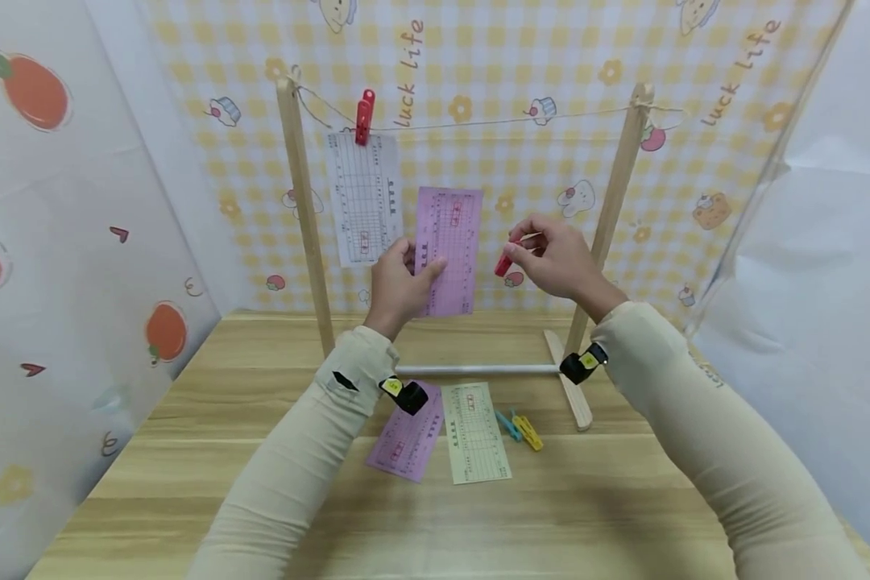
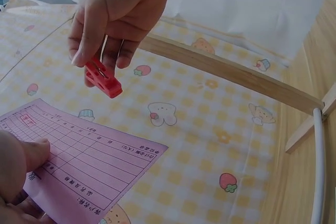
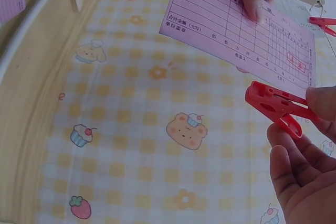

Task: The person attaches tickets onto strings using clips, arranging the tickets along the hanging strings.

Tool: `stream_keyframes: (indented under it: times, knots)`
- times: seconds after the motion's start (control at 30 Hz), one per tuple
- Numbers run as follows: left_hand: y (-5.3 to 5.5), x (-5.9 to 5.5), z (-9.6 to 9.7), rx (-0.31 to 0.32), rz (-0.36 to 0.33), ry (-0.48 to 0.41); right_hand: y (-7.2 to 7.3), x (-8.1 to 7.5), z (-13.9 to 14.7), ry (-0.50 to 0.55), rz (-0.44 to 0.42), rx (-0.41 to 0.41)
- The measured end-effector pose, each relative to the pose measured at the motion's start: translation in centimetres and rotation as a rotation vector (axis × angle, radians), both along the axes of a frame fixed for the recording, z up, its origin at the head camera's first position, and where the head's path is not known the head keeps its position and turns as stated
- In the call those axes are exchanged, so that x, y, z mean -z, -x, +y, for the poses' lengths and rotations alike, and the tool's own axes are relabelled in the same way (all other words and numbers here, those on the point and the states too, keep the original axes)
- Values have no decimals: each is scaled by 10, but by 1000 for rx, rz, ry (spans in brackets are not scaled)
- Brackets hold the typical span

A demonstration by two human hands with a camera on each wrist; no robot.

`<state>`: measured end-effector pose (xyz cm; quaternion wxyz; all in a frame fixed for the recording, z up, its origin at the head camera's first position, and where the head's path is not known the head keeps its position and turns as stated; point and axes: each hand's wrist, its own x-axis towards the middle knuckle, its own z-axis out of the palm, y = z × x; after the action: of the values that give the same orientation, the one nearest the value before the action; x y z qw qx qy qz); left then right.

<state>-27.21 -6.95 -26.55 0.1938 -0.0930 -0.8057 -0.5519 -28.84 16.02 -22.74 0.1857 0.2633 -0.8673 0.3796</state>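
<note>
Right fingers (image 3: 283, 174) pinch red clip (image 3: 268, 101) | left fingers (image 1: 432, 271) grip pink slip (image 1: 455, 238) | yellow clip (image 1: 527, 432): head view only

String (image 1: 493, 122) bare from hung red clip (image 1: 364, 121) to right post (image 1: 621, 181), room to pass above. Below it, left to right: white slip (image 1: 366, 189), held pink slip (image 1: 458, 238), right hand (image 1: 557, 256) in the way; left post (image 1: 305, 209) closes other end, 1 rod (image 1: 478, 370) low underneath.
</note>
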Motion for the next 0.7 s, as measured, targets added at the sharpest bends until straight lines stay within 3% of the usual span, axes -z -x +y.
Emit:
stream_keyframes:
  times: [0.7]
  knots:
    - [8, -15, 5, 5, 11, -48, 5, -27, -16, 25, 107, 2]
